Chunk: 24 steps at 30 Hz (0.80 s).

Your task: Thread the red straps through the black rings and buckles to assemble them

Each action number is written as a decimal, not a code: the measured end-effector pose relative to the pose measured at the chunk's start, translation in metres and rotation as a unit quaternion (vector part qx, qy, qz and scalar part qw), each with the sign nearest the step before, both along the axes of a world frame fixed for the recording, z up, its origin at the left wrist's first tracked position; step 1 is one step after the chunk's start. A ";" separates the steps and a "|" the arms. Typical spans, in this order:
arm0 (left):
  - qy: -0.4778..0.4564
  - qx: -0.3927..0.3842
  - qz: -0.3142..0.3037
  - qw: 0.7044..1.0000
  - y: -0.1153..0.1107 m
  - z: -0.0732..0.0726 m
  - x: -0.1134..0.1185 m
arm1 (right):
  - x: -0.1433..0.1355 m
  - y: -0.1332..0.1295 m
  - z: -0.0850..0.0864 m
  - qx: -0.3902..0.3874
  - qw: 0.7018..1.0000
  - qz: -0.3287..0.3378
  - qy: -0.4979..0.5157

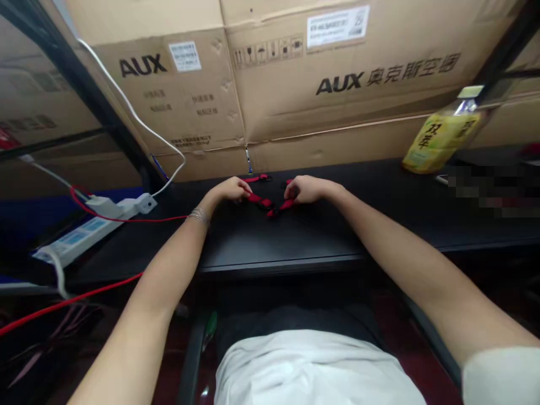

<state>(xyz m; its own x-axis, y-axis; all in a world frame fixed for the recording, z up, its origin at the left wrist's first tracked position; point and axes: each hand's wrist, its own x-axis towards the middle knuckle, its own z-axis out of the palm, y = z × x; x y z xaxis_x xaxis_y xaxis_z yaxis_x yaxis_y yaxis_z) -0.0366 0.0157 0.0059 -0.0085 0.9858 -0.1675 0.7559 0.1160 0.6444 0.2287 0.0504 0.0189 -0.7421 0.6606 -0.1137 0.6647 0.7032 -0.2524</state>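
Note:
A red strap (pixel 257 198) with black buckles or rings lies on the black table, its middle dipping toward the near edge between my two hands. My left hand (pixel 234 189) is closed on its left part, fingertips pinching the webbing. Closed on the right part is my right hand (pixel 302 189), with its fingers curled down and partly hidden. Red ends with black fittings show just behind both hands. Silver bangles circle my left wrist.
Cardboard boxes (pixel 278 101) stand behind the black table (pixel 278 242). A yellow-labelled bottle (pixel 442 135) is at the back right. At the left lie a white power strip (pixel 84 232), a white cable and a red cable (pixel 126 220) reaching my left wrist.

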 end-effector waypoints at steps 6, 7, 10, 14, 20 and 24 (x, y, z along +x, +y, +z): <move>0.012 0.008 0.023 1.000 0.000 0.001 -0.003 | 0.001 0.000 0.000 -0.001 1.000 0.004 -0.002; 0.013 0.008 0.022 1.000 0.000 0.001 -0.004 | 0.001 0.000 0.001 -0.001 1.000 0.003 -0.004; 0.015 0.004 0.025 1.000 0.000 0.000 -0.006 | 0.001 -0.002 0.002 0.001 1.000 0.002 -0.005; 0.018 0.007 0.029 0.999 0.002 -0.001 -0.011 | 0.001 -0.002 0.002 -0.004 1.000 -0.001 -0.007; 0.015 0.006 0.024 1.000 0.004 -0.002 -0.016 | 0.001 0.000 0.001 -0.009 1.000 0.000 -0.010; 0.026 0.016 0.023 0.999 0.003 -0.001 -0.018 | 0.002 0.000 0.002 -0.006 1.000 0.004 -0.009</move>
